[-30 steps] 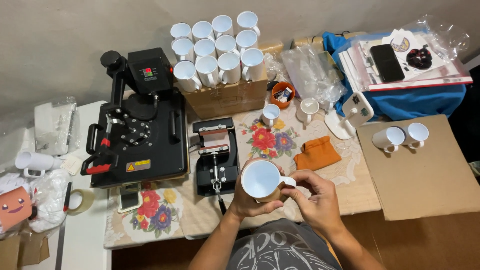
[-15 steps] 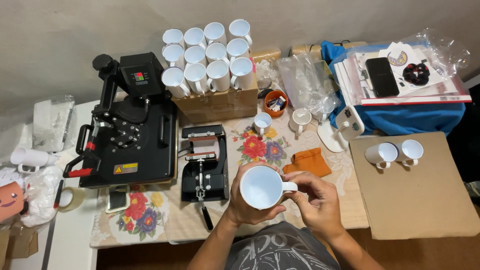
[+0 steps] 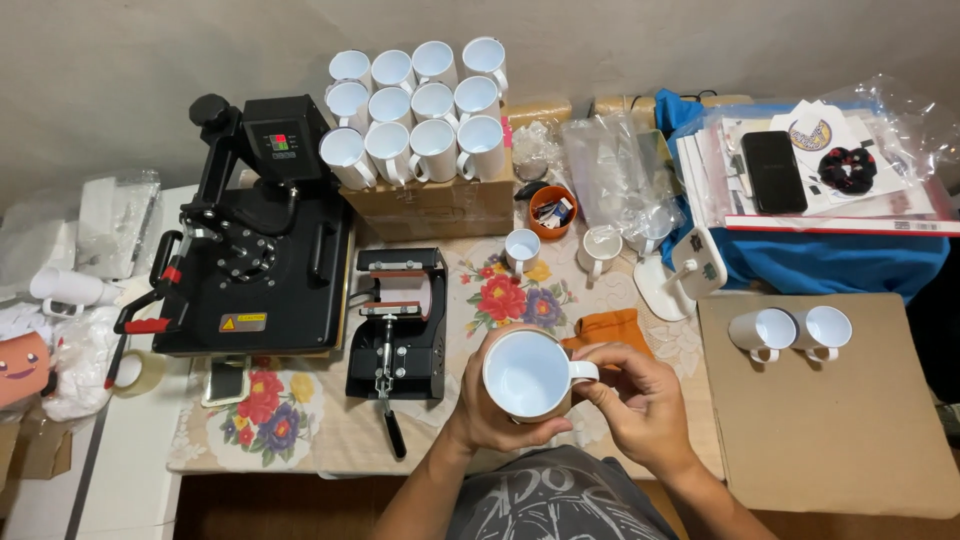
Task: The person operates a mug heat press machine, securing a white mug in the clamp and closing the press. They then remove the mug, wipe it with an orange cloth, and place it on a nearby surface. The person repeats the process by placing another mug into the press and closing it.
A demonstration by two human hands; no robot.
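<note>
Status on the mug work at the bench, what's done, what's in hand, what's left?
Done: nothing shows as finished; every mug in view looks plain white. In hand: the left hand cups one white ceramic mug, the right hand at its handle. Left: the small black mug press stands empty, and the white mugs stacked on the cardboard box wait.

Glossy white ceramic mug point(image 3: 527, 374) at lower centre; matt black metal press point(image 3: 250, 235) at left; flowered cloth point(image 3: 500, 300) beneath; matt brown cardboard point(image 3: 850, 420) at right; clear crinkled plastic bags point(image 3: 620, 180) above.
</note>
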